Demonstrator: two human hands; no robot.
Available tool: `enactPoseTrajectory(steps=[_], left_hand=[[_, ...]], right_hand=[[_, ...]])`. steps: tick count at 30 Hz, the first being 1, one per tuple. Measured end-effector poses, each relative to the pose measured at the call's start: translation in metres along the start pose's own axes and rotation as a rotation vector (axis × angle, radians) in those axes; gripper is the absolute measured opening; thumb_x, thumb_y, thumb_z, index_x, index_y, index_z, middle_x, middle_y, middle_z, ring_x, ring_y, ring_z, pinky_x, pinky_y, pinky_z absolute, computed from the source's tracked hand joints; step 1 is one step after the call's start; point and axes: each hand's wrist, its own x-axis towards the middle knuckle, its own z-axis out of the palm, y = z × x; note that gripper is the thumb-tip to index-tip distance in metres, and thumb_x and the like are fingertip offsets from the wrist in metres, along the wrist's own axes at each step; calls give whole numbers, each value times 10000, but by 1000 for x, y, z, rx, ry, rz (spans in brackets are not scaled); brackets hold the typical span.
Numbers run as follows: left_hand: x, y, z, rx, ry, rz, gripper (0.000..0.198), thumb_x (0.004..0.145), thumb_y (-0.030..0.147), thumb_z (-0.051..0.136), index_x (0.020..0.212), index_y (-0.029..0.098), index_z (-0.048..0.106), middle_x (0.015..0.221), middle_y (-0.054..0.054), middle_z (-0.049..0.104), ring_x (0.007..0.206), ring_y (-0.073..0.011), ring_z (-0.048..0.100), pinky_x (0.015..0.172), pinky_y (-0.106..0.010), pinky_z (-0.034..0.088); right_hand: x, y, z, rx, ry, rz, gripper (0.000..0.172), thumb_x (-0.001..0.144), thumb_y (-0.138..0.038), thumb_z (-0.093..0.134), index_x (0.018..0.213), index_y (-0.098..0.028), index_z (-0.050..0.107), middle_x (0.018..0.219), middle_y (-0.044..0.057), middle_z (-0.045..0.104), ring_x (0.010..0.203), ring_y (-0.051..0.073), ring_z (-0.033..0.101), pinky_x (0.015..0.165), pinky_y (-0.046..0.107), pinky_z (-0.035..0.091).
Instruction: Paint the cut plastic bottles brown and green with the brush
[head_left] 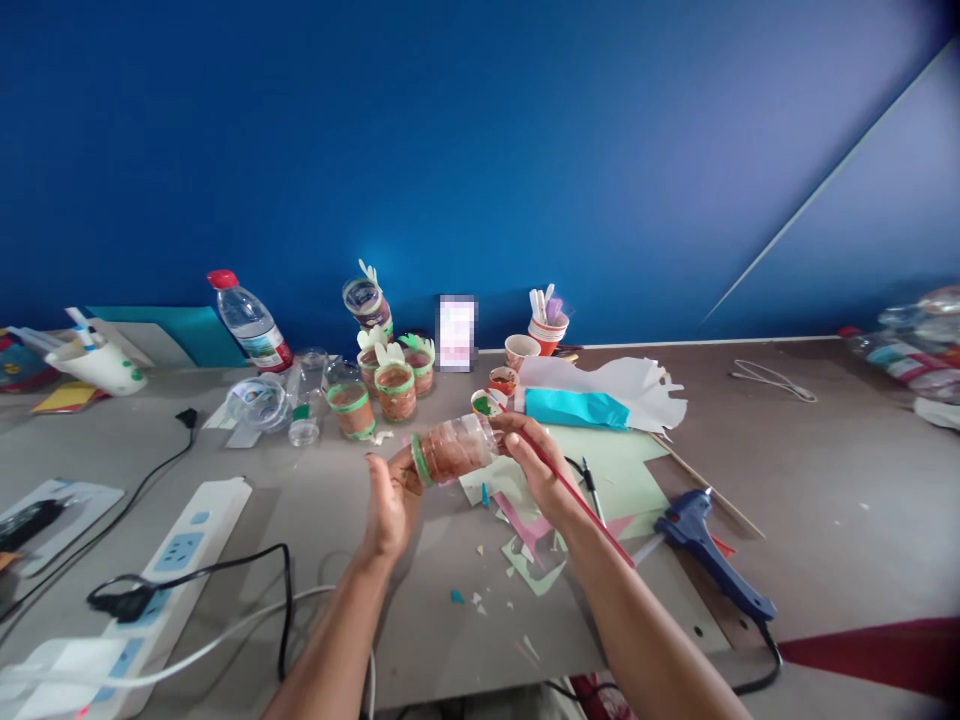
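A cut clear plastic bottle section (pixel 455 448), smeared with brown paint and banded in green at one end, is held sideways above the table. My left hand (pixel 391 508) grips its green-banded end, the thumb apart and the other fingers partly hidden behind it. At the clear end is my right hand (pixel 534 462), closed on a paintbrush with a long red handle (pixel 581 500) that slants back over the forearm. The brush tip is hard to make out. Just behind sits a paper cup with green paint (pixel 487 403). Similar brown cups with green rims (pixel 395 390) stand beyond my left hand.
A blue glue gun (pixel 716 555) lies right of my right forearm, near a wooden stick (pixel 712 490). Paper scraps (pixel 532 560) litter the table. At left are a power strip (pixel 180 570) with cables and a red-capped bottle (pixel 251 320). A blue wall (pixel 480 150) rises behind.
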Motion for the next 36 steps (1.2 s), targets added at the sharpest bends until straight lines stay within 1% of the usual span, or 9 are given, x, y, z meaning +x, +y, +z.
enactPoseTrajectory(steps=[4,10,13,17,21,25,27,31,36], left_hand=[[0,-2,-2,-2,-22,12,821,707,880,323,860,188,738,921,-138,750,1163,-351,595,975,-485,484],[-2,-8,-8,86,-175,31,837,711,878,324,882,177,749,959,-154,741,1184,-364,572,972,-491,480],[-4,-11,-12,144,-229,33,802,689,867,402,864,168,755,961,-168,738,1188,-387,557,962,-499,481],[-5,-8,-14,200,-287,30,718,725,806,465,873,166,755,951,-159,742,1171,-387,570,960,-496,476],[-6,-1,-11,191,-312,10,698,785,771,412,876,171,756,948,-149,745,1158,-365,587,969,-489,469],[-7,11,-7,215,-377,10,611,787,718,497,853,169,759,999,-153,737,1211,-351,550,1011,-467,445],[-6,17,-6,188,-369,-30,584,791,697,520,847,167,759,1054,-157,726,1244,-343,527,1036,-452,427],[-3,24,-7,-78,-278,-230,714,760,786,450,919,157,748,1019,-158,739,1198,-353,574,1030,-496,429],[1,25,-10,-257,-304,-360,810,795,798,339,954,112,741,1018,-193,738,1163,-353,606,1036,-508,421]], right_hand=[[1,0,-1,47,-17,58,351,837,-477,621,1089,-236,660,1101,63,693,913,217,641,822,353,516],[3,6,-3,21,13,152,358,826,-470,625,1060,-203,670,914,51,703,814,200,642,750,326,514],[3,4,-4,-17,35,182,299,791,-423,665,999,-208,681,865,33,695,802,195,624,714,303,499],[3,3,-5,107,6,185,290,766,-396,694,986,-214,643,822,9,671,759,174,604,672,279,480],[4,-1,-6,199,-21,163,278,747,-379,710,954,-227,604,870,13,669,809,180,605,676,271,469],[7,-3,-8,258,-73,94,310,716,-366,727,946,-255,552,971,16,666,887,198,612,712,288,472],[8,-2,-9,288,-95,58,348,698,-357,748,954,-263,532,1001,18,654,907,202,609,731,300,474],[10,2,-12,295,-111,2,433,639,-360,806,952,-272,519,1078,36,640,957,223,600,771,340,485],[11,2,-14,327,-143,-15,428,641,-359,817,933,-278,514,1151,41,639,1027,240,598,814,374,487]])
